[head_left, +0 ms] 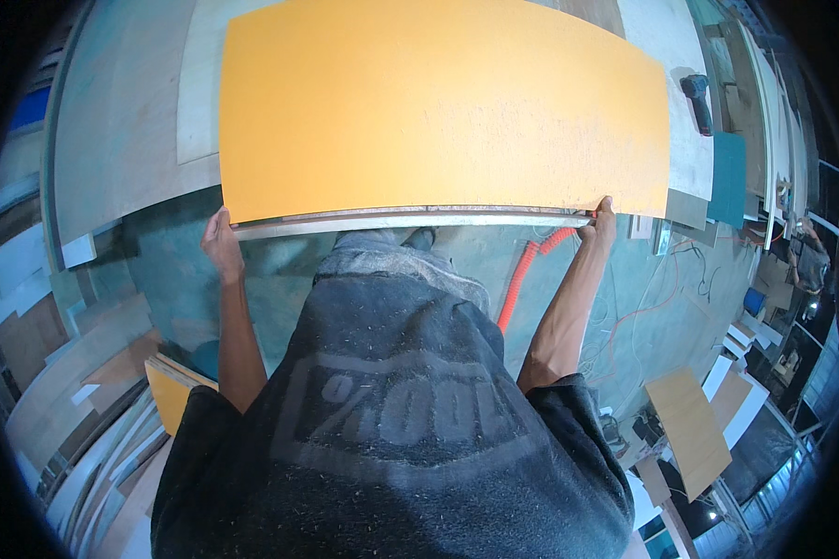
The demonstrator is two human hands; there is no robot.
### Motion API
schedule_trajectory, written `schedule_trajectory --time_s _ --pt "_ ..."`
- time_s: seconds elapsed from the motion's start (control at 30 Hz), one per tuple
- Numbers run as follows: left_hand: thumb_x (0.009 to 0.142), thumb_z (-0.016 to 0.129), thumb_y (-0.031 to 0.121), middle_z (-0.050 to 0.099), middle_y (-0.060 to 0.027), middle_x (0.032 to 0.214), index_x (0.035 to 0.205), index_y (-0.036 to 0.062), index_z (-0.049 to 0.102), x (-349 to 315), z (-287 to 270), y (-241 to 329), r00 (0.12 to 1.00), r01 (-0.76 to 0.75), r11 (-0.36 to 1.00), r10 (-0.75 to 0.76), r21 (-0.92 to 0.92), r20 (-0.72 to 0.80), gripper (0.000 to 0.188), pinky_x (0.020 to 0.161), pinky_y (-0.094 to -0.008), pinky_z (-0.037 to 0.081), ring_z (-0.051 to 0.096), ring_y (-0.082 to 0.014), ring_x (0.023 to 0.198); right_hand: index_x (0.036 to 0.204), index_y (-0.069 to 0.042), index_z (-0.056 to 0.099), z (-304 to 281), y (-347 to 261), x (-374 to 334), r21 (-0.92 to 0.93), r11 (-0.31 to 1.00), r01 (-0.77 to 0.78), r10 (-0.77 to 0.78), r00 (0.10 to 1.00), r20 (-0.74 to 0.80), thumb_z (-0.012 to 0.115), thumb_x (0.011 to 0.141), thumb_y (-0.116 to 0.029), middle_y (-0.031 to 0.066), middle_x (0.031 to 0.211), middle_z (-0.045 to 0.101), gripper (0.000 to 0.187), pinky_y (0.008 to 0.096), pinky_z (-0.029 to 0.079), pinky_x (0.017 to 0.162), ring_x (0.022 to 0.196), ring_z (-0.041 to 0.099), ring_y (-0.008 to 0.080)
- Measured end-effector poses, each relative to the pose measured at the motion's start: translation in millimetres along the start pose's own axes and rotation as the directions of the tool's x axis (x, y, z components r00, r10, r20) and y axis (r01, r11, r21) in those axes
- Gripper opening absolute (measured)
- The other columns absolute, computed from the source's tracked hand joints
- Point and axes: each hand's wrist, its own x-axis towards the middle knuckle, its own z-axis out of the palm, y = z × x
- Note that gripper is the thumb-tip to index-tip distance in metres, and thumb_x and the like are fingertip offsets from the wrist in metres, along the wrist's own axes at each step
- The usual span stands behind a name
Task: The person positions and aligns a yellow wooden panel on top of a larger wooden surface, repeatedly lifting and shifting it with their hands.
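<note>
A large yellow-orange panel (438,112) spreads out in front of me, its surface specked with dust toward the right. Gripping its near left corner is my left hand (222,244). Close to the near right corner, my right hand (600,226) is closed on the same edge, thumb on top and the other fingers mostly hidden beneath. A pale wooden strip (401,222) runs along under the near edge between my hands. I cannot tell whether it is fixed to the panel.
Large pale boards (121,121) lie under and left of the panel. A cordless drill (696,102) rests to its right. An orange coiled hose (517,289) hangs near my right forearm. Stacked sheets (112,456) stand lower left, a brown board (688,433) lower right. Another person (810,261) is far right.
</note>
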Motion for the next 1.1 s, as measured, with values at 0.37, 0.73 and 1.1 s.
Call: schedule_trajectory --time_s 0.37,0.73,1.1 --pt "0.096 0.067 0.021 0.057 0.0022 0.07 0.072 -0.003 0.064 1.6 13.0 8.9 0.995 0.049 0.997 -0.044 0.054 -0.088 0.034 0.066 -0.0312 0.041 0.048 -0.0081 0.072 0.139 0.002 0.058 2.0 1.9 -9.1 -0.007 0.99 0.138 -0.138 0.99 0.032 0.043 0.115 -0.033 0.0192 0.142 0.064 0.045 0.0632 0.05 0.109 0.127 0.064 0.037" --pt "0.092 0.069 0.024 0.05 -0.0012 0.061 0.062 -0.004 0.051 2.5 19.5 11.3 0.981 0.069 0.99 -0.044 0.126 -0.19 0.045 0.059 -0.0389 0.036 0.042 -0.0107 0.066 0.143 0.007 0.051 6.8 2.2 -24.6 0.0 0.979 0.203 -0.203 0.979 -0.015 0.047 0.112 -0.023 0.0213 0.14 0.062 0.043 0.0633 0.054 0.103 0.125 0.064 0.039" --pt "0.088 0.072 0.022 0.055 -0.0117 0.063 0.061 -0.004 0.054 14.8 17.3 0.4 0.985 0.067 0.931 -0.004 0.358 -0.174 0.041 0.062 -0.0456 0.042 0.048 -0.0181 0.064 0.144 0.012 0.048 -3.2 -2.3 -11.8 0.046 0.979 0.197 -0.198 0.98 0.006 0.056 0.105 -0.014 0.0214 0.133 0.064 0.047 0.0514 0.062 0.089 0.11 0.071 0.0341"
